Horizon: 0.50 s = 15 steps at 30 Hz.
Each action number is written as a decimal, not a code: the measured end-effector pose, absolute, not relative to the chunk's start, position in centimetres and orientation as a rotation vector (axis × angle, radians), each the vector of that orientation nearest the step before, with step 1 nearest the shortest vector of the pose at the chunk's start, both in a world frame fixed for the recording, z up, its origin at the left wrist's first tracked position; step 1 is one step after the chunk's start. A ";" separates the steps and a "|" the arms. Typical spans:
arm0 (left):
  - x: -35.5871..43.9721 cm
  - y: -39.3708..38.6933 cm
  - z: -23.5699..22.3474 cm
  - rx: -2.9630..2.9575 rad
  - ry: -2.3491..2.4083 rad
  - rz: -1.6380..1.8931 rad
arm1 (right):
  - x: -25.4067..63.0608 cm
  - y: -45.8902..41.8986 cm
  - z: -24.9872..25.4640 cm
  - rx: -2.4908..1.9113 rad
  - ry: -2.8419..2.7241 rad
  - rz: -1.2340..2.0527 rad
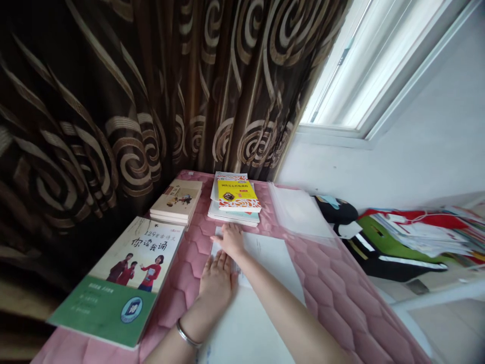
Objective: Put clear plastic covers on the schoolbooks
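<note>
A large white sheet of paper (252, 323) lies on the pink quilted surface, reaching from the front edge of view up towards the stacked books. A paler, smaller sheet or fold (275, 253) with faint print covers its upper part. My left hand (216, 279), with a silver bracelet at its wrist, rests flat along the paper's left side, fingers stretched forward. Just beyond it, my right hand (231, 240) presses down near the sheet's top left corner, its thumb spread to the left. My hands nearly touch. Neither grips anything visible.
Left stands a large green and white book (125, 283), with smaller beige books (177, 199) behind. A yellow-covered book (238, 192) tops a stack at the back. Clear plastic sheeting (303, 212) lies right. Beyond the edge are a green and black bag (382, 237) and papers (420, 235).
</note>
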State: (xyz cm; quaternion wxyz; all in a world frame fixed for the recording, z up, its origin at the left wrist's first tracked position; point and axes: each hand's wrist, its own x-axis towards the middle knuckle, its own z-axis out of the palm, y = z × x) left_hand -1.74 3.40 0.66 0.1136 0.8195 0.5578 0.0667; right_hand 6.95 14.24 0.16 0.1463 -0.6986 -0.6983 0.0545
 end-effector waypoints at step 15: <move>-1.8 3.5 -0.6 2.459 1.650 0.263 | 6.9 18.4 0.8 -2.172 -1.820 0.257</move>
